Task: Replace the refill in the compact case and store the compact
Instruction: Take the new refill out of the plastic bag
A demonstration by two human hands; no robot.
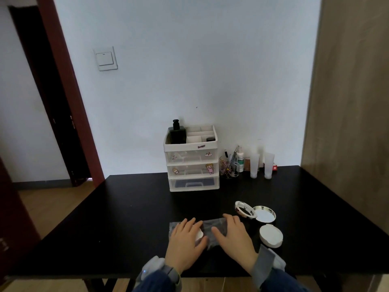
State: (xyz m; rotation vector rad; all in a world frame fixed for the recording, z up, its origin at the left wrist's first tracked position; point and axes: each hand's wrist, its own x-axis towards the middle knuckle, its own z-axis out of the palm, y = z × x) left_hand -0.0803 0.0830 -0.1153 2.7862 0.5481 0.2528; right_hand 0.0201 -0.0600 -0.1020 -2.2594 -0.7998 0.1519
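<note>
A clear plastic wrapper (212,228) lies on the black table (130,228) near its front edge, with a round white refill (200,234) inside its left part. My left hand (186,244) grips the refill through the wrapper. My right hand (233,237) holds the wrapper's right part. The open compact case (255,212) lies just right of my right hand, silver ring and mirrored lid up. In front of it sits a separate round white disc (271,236).
A white three-drawer organiser (192,165) stands at the back by the wall, a black bottle (177,132) in its top tray. To its right are a cup of tools (228,167) and white tubes (261,164). A wooden panel (347,102) borders the right.
</note>
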